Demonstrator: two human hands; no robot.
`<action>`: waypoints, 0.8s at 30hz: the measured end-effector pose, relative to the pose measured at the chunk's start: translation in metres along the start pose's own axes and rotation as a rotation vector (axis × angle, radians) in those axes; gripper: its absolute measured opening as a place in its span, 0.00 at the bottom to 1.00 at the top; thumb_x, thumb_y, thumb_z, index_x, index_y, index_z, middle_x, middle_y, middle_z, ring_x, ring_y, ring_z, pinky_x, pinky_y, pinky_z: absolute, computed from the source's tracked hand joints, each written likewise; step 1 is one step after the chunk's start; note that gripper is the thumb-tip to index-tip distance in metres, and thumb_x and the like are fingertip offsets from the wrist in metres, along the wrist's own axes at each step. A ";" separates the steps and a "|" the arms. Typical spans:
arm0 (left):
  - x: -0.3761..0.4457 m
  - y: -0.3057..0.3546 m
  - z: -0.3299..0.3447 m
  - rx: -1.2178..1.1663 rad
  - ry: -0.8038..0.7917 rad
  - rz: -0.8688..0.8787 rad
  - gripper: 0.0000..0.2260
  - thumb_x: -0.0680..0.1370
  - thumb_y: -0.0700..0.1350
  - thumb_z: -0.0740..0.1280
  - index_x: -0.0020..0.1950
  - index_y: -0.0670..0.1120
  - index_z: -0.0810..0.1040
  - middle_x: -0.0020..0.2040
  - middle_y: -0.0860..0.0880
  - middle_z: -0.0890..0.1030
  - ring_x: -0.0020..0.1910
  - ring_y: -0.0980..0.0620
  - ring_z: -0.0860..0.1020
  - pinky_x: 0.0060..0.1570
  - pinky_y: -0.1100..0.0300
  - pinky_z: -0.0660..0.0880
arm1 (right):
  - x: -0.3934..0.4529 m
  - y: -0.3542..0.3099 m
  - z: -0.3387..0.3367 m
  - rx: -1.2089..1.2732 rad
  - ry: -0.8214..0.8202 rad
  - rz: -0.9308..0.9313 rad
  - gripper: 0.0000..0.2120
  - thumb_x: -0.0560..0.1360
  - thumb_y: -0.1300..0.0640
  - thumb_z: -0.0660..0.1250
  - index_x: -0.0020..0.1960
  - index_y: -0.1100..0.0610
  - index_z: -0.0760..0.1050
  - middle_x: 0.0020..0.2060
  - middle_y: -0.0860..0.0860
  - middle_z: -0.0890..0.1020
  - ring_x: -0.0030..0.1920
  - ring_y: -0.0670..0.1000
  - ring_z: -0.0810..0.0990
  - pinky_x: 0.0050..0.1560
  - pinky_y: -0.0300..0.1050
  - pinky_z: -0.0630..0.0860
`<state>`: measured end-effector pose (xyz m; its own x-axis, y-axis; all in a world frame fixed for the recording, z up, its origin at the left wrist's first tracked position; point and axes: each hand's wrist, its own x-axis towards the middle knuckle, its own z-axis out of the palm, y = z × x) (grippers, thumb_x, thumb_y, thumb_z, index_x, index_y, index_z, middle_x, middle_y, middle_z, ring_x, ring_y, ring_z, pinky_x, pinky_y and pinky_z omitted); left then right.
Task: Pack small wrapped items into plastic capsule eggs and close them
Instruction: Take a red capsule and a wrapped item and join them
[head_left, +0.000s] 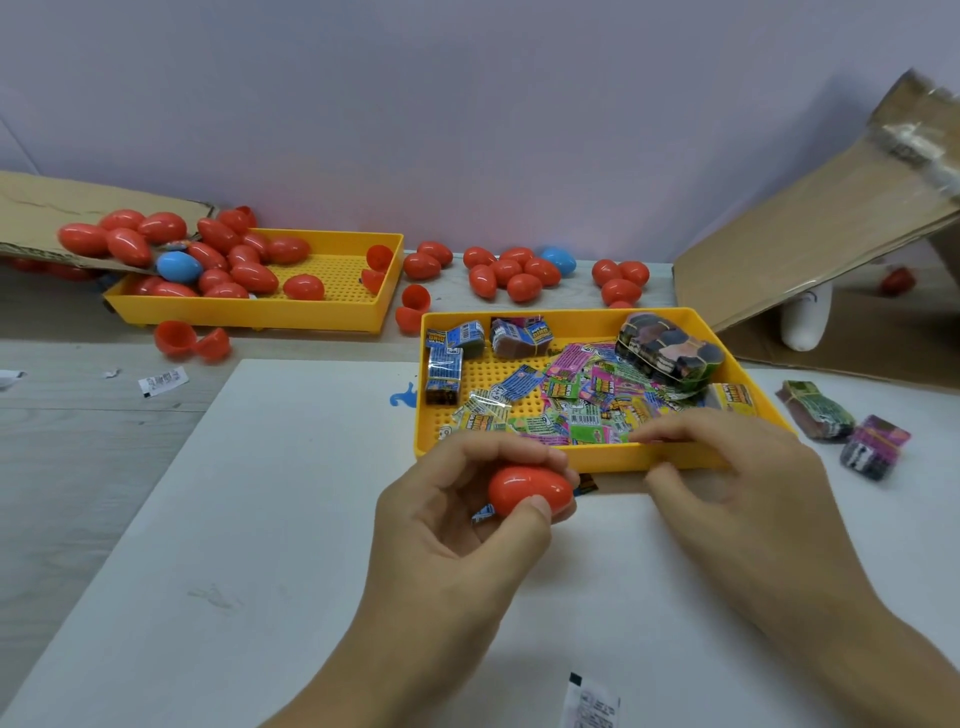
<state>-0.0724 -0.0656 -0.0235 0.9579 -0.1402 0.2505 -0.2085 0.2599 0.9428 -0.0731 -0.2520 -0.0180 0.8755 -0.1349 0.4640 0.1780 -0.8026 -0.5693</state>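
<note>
While the left hand (467, 525) curls its fingers (519, 454) and thumb round a closed red egg (530, 492), it holds that egg just above the white board (260, 519) on the table (78, 467), close to the near wall of the near yellow tray (597, 460). A bit of blue wrapper shows under the egg by the left palm. The right hand (737, 483) reaches over the tray's near right corner with its fingers (670, 428) bent toward the loose wrapped packets (571, 410) lying there; whether it has hold of one I cannot tell, since the fingertips are blurred. That tray also carries banded bundles of packets: blue ones (445, 374) at its left and a dark, rounded stack (667, 353) at its far right corner. Two more bundles (844, 436) lie on the table to the right of the tray.

Farther back on the left, a second yellow tray (322, 312) holds a heap of red eggs (234, 260) with one blue egg (179, 266) among them, partly under a flap of cardboard (62, 202). More red eggs (514, 273) and another blue one (560, 260) sit on the table along the wall, and open red halves (192, 340) lie in front of the far tray. A large cardboard sheet (810, 244) leans at the right. A small white sachet (592, 704) rests on the board near the lower edge.
</note>
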 end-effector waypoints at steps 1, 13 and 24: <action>0.000 0.000 0.000 -0.002 -0.001 -0.003 0.09 0.66 0.44 0.70 0.45 0.46 0.84 0.47 0.43 0.84 0.50 0.42 0.84 0.47 0.54 0.82 | 0.000 -0.001 0.000 0.043 0.014 0.011 0.14 0.65 0.61 0.64 0.46 0.48 0.82 0.42 0.37 0.82 0.46 0.45 0.78 0.55 0.44 0.72; 0.001 -0.003 -0.003 0.085 -0.009 0.003 0.09 0.64 0.47 0.66 0.40 0.50 0.83 0.40 0.46 0.83 0.41 0.48 0.82 0.37 0.63 0.77 | 0.002 0.002 0.006 0.638 0.231 -0.029 0.22 0.72 0.70 0.71 0.58 0.48 0.77 0.49 0.49 0.84 0.48 0.48 0.84 0.51 0.36 0.79; 0.001 -0.003 -0.004 0.054 -0.029 -0.097 0.10 0.65 0.52 0.70 0.43 0.52 0.83 0.37 0.45 0.82 0.37 0.54 0.80 0.34 0.64 0.74 | -0.004 -0.011 0.005 0.621 0.195 0.016 0.17 0.71 0.57 0.74 0.59 0.46 0.78 0.46 0.44 0.86 0.51 0.47 0.85 0.55 0.37 0.77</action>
<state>-0.0699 -0.0625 -0.0264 0.9681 -0.1904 0.1629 -0.1260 0.1918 0.9733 -0.0760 -0.2395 -0.0168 0.7930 -0.2938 0.5336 0.4435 -0.3220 -0.8364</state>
